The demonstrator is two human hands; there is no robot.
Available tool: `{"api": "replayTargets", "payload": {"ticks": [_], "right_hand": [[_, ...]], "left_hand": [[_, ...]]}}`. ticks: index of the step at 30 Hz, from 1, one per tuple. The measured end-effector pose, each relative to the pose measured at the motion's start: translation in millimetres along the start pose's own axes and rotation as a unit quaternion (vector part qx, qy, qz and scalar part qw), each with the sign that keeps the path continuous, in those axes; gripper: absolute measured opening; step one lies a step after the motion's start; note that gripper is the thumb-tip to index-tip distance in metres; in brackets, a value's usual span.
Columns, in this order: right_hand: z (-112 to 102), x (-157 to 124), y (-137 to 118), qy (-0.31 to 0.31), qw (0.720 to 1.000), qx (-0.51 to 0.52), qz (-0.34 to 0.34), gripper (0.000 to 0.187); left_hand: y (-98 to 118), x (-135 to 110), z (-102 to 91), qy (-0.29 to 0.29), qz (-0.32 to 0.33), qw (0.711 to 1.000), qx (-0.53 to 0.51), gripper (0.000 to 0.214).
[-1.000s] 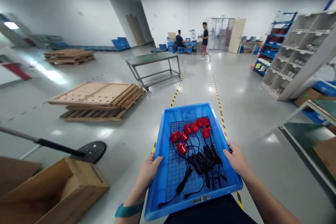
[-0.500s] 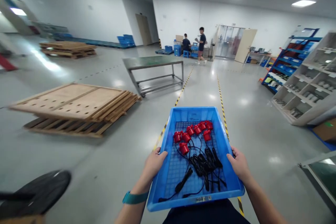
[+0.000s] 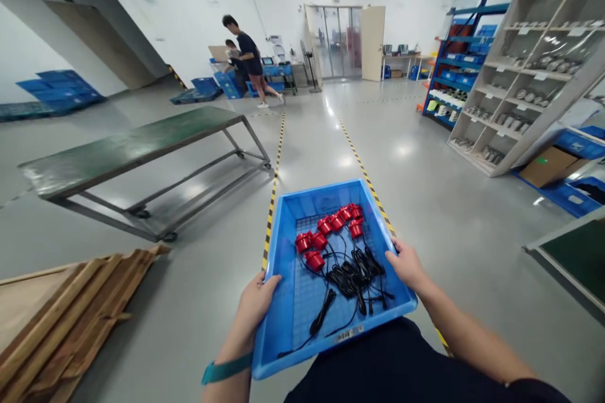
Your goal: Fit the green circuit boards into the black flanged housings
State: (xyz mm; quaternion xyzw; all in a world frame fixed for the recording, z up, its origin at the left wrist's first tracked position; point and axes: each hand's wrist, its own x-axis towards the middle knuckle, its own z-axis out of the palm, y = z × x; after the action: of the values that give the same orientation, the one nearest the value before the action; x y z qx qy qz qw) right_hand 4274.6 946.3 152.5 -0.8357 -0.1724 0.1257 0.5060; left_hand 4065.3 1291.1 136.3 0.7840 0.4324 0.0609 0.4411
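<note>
Two bare hands are holding a blue tray [image 3: 326, 198] out in front of the body on a factory floor. The left hand [image 3: 255, 305] is closing on the tray's left rim, thumb hooked over the edge and the other fingers hidden beneath. The right hand [image 3: 406, 267] is clasping the right rim in the same way, so both grips are clenched on the tray and neither is touching its contents.

Between the two grips, red parts [image 3: 331, 233] are lying in a cluster toward the tray's far end. Their black cables [image 3: 352, 277] are bunching in a tangle just beside the right hand, and two loose leads are trailing back toward the near wall. A teal wristband [image 3: 225, 370] is showing just behind the left hand.

Well beyond the left grip a green-topped table [image 3: 118, 151] is standing on the floor, with wooden boards [image 3: 61, 315] lying nearer on that side. Far past the right grip, shelves [image 3: 524, 75] are lining the wall. Straight ahead and well apart from the tray, a person [image 3: 248, 60] is walking by blue crates.
</note>
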Motion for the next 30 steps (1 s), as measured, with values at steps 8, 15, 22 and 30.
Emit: {"api": "replayTargets", "payload": {"ticks": [8,15,22,30], "right_hand": [[65.4,299.4,-54.0,-0.086,0.996,-0.002,-0.038,0.041],[183.6,551.8,-89.4,-0.089,0.994,0.031,-0.046,0.046],[228.6,759.0,-157.3,0.005,0.999,0.047,-0.011,0.047],[254.8,1025.8,-149.3,0.085,0.991,0.090,0.053,0.045]], "left_hand": [[68.8,217.2,-11.9,0.030,-0.102,0.993,-0.058,0.050],[113.8,491.9,-49.0,0.037,-0.074,0.994,-0.074,0.042],[224.9,769.6,-83.9,-0.062,-0.034,0.997,-0.019,0.041],[376.5,1060.0,-39.1,-0.101,0.030,0.990,0.090,0.028]]}}
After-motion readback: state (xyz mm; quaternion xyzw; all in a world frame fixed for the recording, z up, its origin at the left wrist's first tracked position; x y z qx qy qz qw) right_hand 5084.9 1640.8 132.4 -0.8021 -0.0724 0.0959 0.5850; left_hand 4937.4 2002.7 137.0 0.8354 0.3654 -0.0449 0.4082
